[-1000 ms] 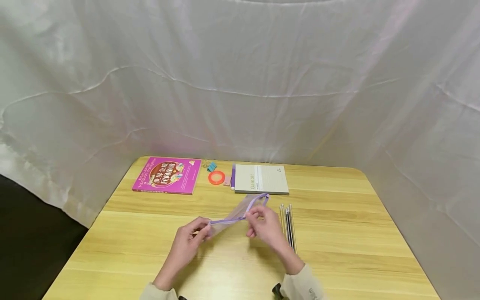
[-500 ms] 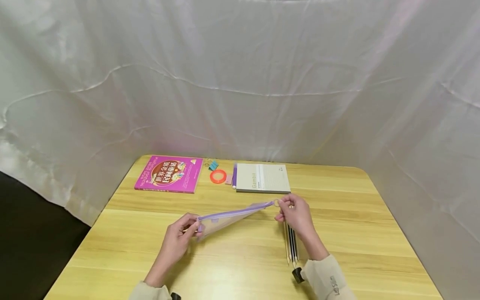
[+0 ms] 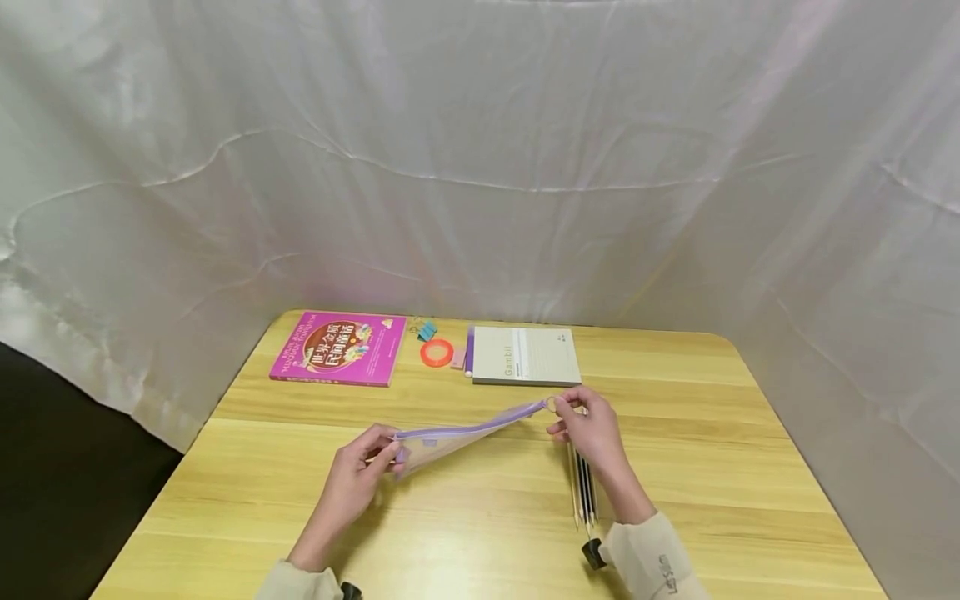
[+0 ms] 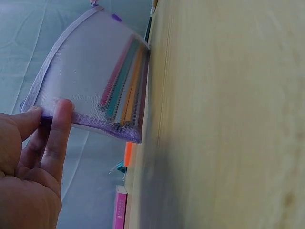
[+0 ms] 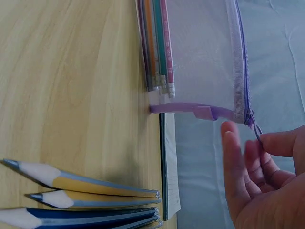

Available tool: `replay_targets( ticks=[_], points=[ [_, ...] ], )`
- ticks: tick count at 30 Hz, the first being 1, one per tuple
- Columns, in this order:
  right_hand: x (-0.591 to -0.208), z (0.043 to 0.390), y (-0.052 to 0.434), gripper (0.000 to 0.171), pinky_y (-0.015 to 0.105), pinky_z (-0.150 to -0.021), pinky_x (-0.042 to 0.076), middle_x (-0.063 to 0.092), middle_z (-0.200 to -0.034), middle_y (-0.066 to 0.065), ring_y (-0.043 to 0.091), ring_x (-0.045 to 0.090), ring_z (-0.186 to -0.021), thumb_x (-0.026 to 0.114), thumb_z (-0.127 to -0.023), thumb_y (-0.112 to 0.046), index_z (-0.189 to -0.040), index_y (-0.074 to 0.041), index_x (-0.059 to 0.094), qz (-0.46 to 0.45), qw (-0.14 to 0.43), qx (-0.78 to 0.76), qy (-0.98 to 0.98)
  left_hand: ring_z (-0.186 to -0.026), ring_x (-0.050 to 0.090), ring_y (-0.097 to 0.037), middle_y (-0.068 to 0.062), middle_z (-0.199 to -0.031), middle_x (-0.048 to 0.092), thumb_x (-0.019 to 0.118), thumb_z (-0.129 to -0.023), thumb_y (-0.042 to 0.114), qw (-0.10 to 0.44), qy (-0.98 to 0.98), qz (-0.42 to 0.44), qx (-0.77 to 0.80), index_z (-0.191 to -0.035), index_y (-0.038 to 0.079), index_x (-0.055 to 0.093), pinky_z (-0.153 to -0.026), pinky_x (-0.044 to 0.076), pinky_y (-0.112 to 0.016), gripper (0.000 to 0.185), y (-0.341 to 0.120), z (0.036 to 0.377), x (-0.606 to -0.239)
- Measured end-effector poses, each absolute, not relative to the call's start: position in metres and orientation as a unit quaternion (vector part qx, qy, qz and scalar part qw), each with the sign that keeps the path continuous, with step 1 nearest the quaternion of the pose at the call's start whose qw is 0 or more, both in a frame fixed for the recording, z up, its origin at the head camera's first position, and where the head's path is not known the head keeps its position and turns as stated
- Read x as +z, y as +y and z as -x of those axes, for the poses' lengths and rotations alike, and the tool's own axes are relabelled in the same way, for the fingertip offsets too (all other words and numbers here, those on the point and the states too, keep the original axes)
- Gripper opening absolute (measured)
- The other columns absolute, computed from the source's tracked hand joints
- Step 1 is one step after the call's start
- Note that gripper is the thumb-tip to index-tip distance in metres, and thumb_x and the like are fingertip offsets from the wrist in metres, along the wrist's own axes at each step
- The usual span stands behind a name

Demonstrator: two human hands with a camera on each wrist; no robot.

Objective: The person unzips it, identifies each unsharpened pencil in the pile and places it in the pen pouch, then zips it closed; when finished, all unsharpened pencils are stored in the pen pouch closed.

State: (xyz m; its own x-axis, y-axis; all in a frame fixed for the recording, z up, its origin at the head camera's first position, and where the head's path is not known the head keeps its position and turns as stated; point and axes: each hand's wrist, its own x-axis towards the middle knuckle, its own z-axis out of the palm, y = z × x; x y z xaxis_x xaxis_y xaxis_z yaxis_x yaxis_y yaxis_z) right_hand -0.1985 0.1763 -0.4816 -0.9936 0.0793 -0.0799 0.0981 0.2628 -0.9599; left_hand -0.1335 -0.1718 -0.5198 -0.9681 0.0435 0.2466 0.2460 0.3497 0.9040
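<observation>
A see-through mesh zip pouch with purple trim (image 3: 468, 435) is held up at the table's middle. My left hand (image 3: 358, 471) pinches its left corner between thumb and fingers. At the other end, my right hand (image 3: 596, 429) pinches the zip's pull ring (image 5: 258, 133). The zip edge runs nearly straight between both hands and looks closed. Through the mesh, several coloured pencils (image 4: 125, 88) show along the pouch's bottom, pink, teal and orange among them. Loose pencils (image 3: 583, 492), yellow and dark blue, lie under my right hand and wrist, partly hidden in the head view.
Along the back of the table (image 3: 712, 433) lie a pink book (image 3: 337, 348), a blue binder clip (image 3: 427, 331), an orange tape roll (image 3: 437, 353), a small pink eraser (image 3: 457, 359), a purple pen (image 3: 469, 354) and a grey notebook (image 3: 536, 357). Pale curtains (image 3: 480, 208) surround it.
My right hand has moved right along the pouch with the zip pull, and the gaping mouth is now a straight, closed-looking edge. In the last half second, both hands stay nearly still.
</observation>
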Motion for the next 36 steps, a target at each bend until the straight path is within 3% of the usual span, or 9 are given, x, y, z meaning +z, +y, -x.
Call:
replay_targets(
  ticks=[5, 8, 12, 15, 19, 24, 30, 36],
  points=[
    [-0.482, 0.197, 0.173, 0.019, 0.043, -0.079, 0.065, 0.068, -0.108, 0.02, 0.036, 0.078, -0.084, 0.057, -0.106, -0.013, -0.11, 0.006, 0.059, -0.052, 0.03, -0.648, 0.759, -0.077, 0.07, -0.008, 0.001, -0.086, 0.075, 0.063, -0.103, 0.01, 0.101, -0.821, 0.096, -0.554, -0.104, 0.013, 0.07, -0.071, 0.062, -0.024, 0.008, -0.172, 0.135, -0.521],
    [-0.483, 0.197, 0.173, 0.016, 0.039, -0.08, 0.065, 0.07, -0.107, 0.026, 0.037, 0.078, -0.088, 0.057, -0.105, -0.009, -0.106, 0.006, 0.056, -0.051, 0.032, -0.664, 0.745, -0.078, 0.072, -0.014, -0.002, -0.086, 0.074, 0.063, -0.103, 0.012, 0.096, -0.816, 0.104, -0.56, -0.105, 0.012, 0.07, -0.071, 0.063, -0.025, 0.008, -0.172, 0.135, -0.522],
    [-0.483, 0.194, 0.172, 0.013, 0.031, -0.077, 0.065, 0.07, -0.104, 0.027, 0.029, 0.078, -0.083, 0.063, -0.1, -0.002, -0.096, 0.006, 0.054, -0.05, 0.019, -0.679, 0.732, -0.085, 0.074, -0.02, -0.007, -0.092, 0.073, 0.063, -0.103, 0.014, 0.08, -0.814, 0.102, -0.566, -0.107, 0.011, 0.071, -0.076, 0.065, -0.028, 0.009, -0.172, 0.134, -0.519],
    [-0.483, 0.19, 0.172, 0.017, 0.03, -0.077, 0.065, 0.07, -0.1, 0.022, 0.023, 0.078, -0.082, 0.068, -0.096, 0.002, -0.089, 0.005, 0.053, -0.052, 0.015, -0.688, 0.724, -0.091, 0.071, -0.018, -0.006, -0.1, 0.073, 0.067, -0.101, 0.014, 0.083, -0.828, 0.079, -0.549, -0.109, 0.012, 0.073, -0.075, 0.064, -0.027, 0.011, -0.172, 0.134, -0.517],
    [-0.482, 0.184, 0.173, 0.021, 0.032, -0.08, 0.065, 0.073, -0.1, 0.021, 0.02, 0.077, -0.083, 0.073, -0.093, 0.002, -0.086, 0.004, 0.053, -0.046, 0.016, -0.689, 0.723, -0.086, 0.07, -0.017, -0.006, -0.102, 0.073, 0.069, -0.099, 0.01, 0.098, -0.842, 0.038, -0.529, -0.111, 0.012, 0.075, -0.07, 0.063, -0.024, 0.014, -0.171, 0.135, -0.513],
    [-0.48, 0.174, 0.174, 0.024, 0.033, -0.08, 0.066, 0.075, -0.101, 0.02, 0.018, 0.075, -0.085, 0.078, -0.089, -0.001, -0.085, 0.002, 0.055, -0.033, 0.013, -0.668, 0.743, -0.085, 0.071, -0.018, -0.008, -0.098, 0.073, 0.071, -0.098, 0.008, 0.1, -0.837, 0.018, -0.537, -0.111, 0.009, 0.074, -0.074, 0.062, -0.021, 0.014, -0.169, 0.138, -0.509],
    [-0.48, 0.162, 0.178, 0.025, 0.03, -0.073, 0.064, 0.077, -0.098, 0.015, 0.016, 0.074, -0.081, 0.082, -0.085, -0.003, -0.083, -0.001, 0.057, -0.036, 0.014, -0.631, 0.775, -0.096, 0.071, -0.015, -0.004, -0.107, 0.073, 0.079, -0.092, 0.02, 0.089, -0.837, 0.018, -0.539, -0.114, 0.008, 0.076, -0.081, 0.062, -0.02, 0.025, -0.165, 0.139, -0.507],
    [-0.482, 0.154, 0.181, 0.025, 0.024, -0.069, 0.06, 0.078, -0.096, 0.013, 0.013, 0.072, -0.077, 0.083, -0.085, -0.004, -0.084, -0.002, 0.058, -0.048, 0.024, -0.62, 0.783, -0.101, 0.071, -0.017, -0.002, -0.11, 0.073, 0.077, -0.095, 0.031, 0.08, -0.836, 0.014, -0.542, -0.115, 0.009, 0.076, -0.082, 0.061, -0.018, 0.03, -0.161, 0.141, -0.509]
  ],
)
